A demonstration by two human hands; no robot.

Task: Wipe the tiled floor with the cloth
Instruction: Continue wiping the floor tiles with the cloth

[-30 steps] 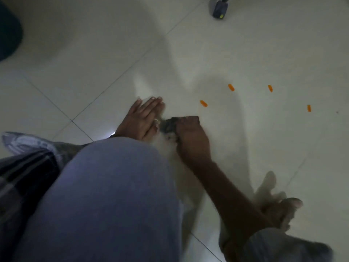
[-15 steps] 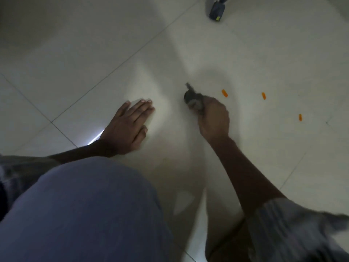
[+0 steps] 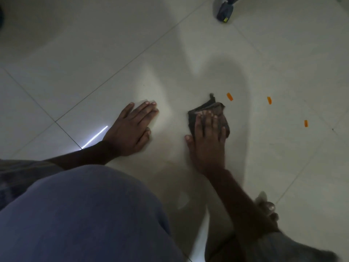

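A small dark cloth lies folded on the pale tiled floor. My right hand presses flat on top of the cloth, fingers spread, covering its near half. My left hand rests palm down on the bare tile to the left, a hand's width from the cloth, holding nothing. The room is dim.
Three small orange bits lie on the tile just right of the cloth. A dark blue object stands at the top edge. My knee in blue fabric fills the lower left; a bare foot shows at the lower right.
My right hand carried the cloth away from my left hand, forward and to the right, bunched in a fist, and now presses it flat on the floor. My left hand stayed planted.
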